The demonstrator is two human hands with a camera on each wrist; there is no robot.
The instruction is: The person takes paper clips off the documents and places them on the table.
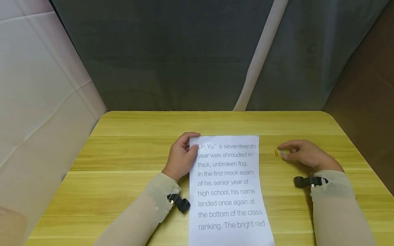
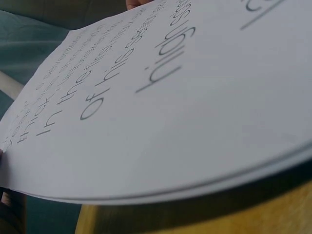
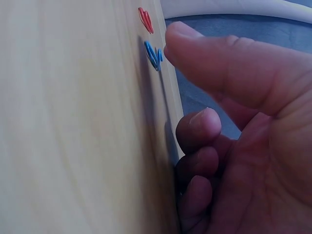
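Paper long axis runs near–far, top edge far | left hand pinches top-left corner | right hand loose, holding nothing, by blue clip and red clip

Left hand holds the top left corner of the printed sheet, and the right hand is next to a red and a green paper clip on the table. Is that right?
Not quite. The left hand does hold the printed sheet at its top left corner, and the right hand is beside two paper clips on the table. One is the red paper clip, but the other is a blue paper clip, not green; the right wrist view shows it.
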